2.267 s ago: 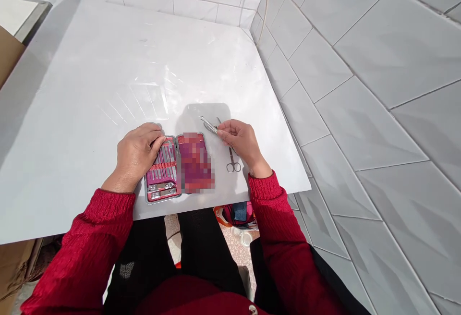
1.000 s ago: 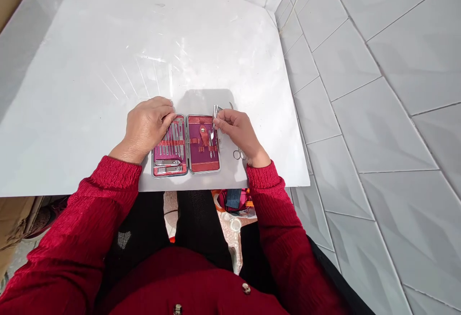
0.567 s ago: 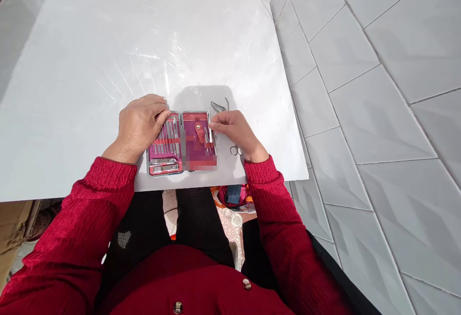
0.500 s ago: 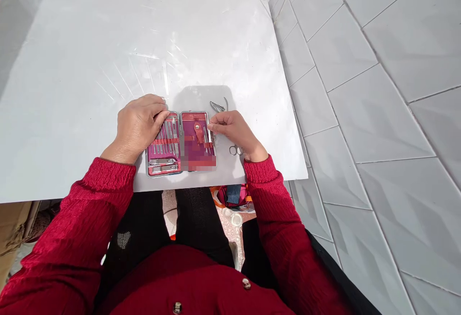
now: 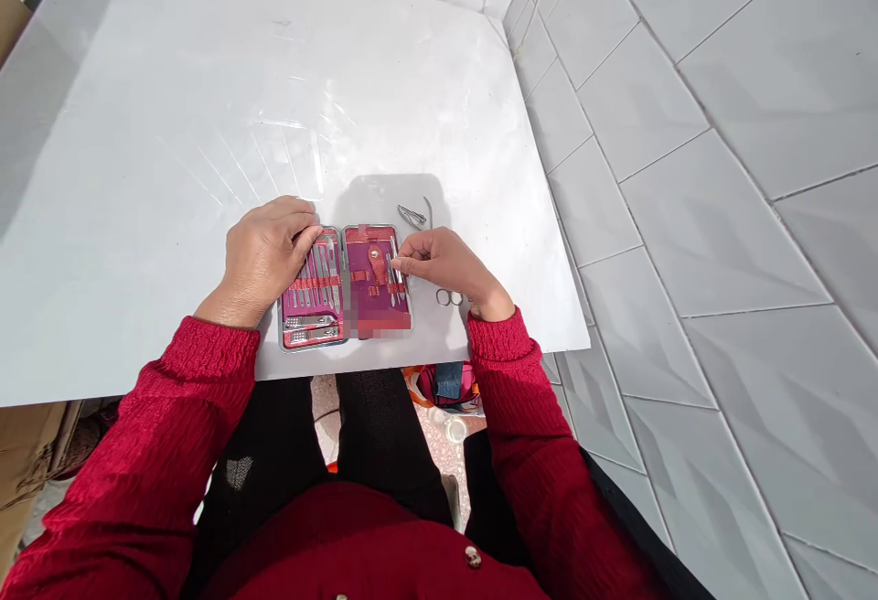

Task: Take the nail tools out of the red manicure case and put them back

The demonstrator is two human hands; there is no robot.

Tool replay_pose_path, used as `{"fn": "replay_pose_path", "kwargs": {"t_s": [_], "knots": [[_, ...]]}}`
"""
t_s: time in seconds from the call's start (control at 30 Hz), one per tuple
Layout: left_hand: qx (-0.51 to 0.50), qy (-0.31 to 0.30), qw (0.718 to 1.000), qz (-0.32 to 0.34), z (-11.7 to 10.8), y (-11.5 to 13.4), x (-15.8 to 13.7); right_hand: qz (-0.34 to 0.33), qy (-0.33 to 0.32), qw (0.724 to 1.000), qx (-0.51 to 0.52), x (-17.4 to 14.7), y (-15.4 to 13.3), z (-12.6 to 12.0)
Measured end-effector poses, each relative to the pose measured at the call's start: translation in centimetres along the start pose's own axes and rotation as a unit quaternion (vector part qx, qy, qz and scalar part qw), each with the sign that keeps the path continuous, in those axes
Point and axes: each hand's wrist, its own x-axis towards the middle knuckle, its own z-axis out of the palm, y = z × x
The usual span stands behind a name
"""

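An open manicure case with a red and purple lining lies near the table's front edge. My left hand grips its upper left edge, fingers curled over the rim and thumb on top. In the left half, several slim metal tools sit under a red strap, above two nail clippers. At the right half, my right hand pinches a slim metal manicure tool beside a red snap tab. The fingers partly cover that tool. Cuticle nippers and small scissors lie beyond and beside my right hand.
The white table bears several thin clear strips beyond my left hand. A grey tiled wall runs along the right side. Below the front edge sits a colourful bag; a cardboard box stands at lower left.
My right fingertips have moved slightly toward me along the slim tools. My left hand keeps its hold on the case. The whole view has shifted a little.
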Motion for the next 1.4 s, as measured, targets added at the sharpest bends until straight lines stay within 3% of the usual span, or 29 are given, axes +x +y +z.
{"fn": "replay_pose_path", "kwargs": {"t_s": [0.13, 0.23, 0.37, 1.1, 1.23, 1.33, 1.4], "knots": [[0.01, 0.004, 1.0, 0.003, 0.0, 0.0, 0.0, -0.014, 0.118, 0.993, 0.01, 0.4, 0.5, 0.9], [0.011, 0.006, 1.0, 0.004, 0.0, 0.0, 0.0, -0.08, 0.169, 0.982, 0.017, 0.7, 0.7, 1.5], [0.009, 0.008, 1.0, 0.013, 0.0, -0.1, 0.0, -0.129, 0.17, 0.977, 0.001, 1.0, 0.9, 1.9], [0.012, 0.009, 0.999, 0.03, -0.3, -0.2, 0.2, -0.068, 0.137, 0.987, 0.048, 0.7, 0.2, 2.1], [0.01, 0.006, 1.0, 0.026, -0.3, -0.2, 0.2, -0.042, 0.257, 0.965, 0.028, 0.9, 0.7, 1.4], [0.01, 0.0, 1.0, 0.02, -0.3, -0.2, 0.1, 0.016, 0.351, 0.933, -0.072, 0.9, 1.3, 0.4], [0.01, -0.002, 1.0, 0.017, -0.3, -0.2, 0.1, 0.047, 0.371, 0.917, -0.139, 1.0, 1.7, 0.0]]}}
